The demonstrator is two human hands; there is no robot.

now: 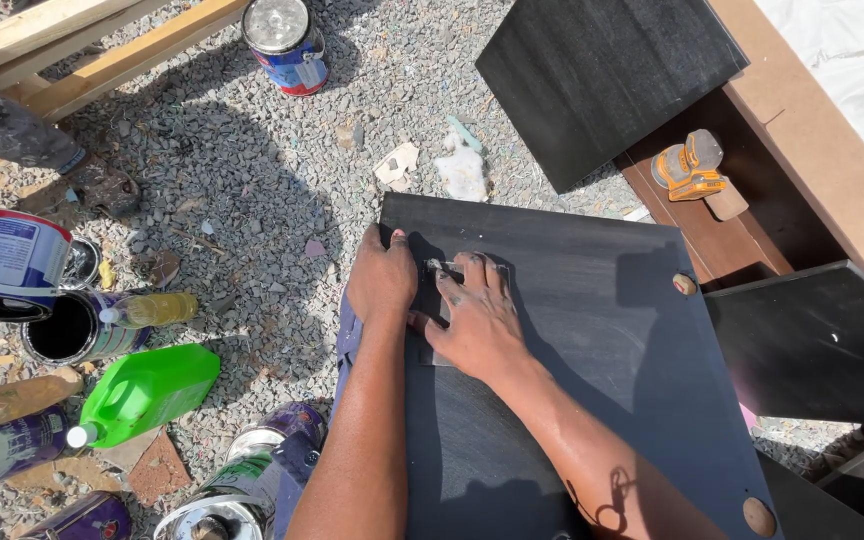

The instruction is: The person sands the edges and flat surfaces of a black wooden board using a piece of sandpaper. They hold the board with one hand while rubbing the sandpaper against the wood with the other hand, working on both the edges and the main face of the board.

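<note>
Sanding looks under way: near the black board's far-left corner, the right hand presses spread fingers flat on a grey abrasive sheet, the left hand curled over the board's edge; next calls for steady strokes

A single head-worn camera looks almost straight down from close above onto a black painted board that fills the lower centre and right of the frame. Gravel ground spreads from 9 to 12 o'clock. The person's forearms enter from 6 o'clock, so the view faces away from the body.
</note>
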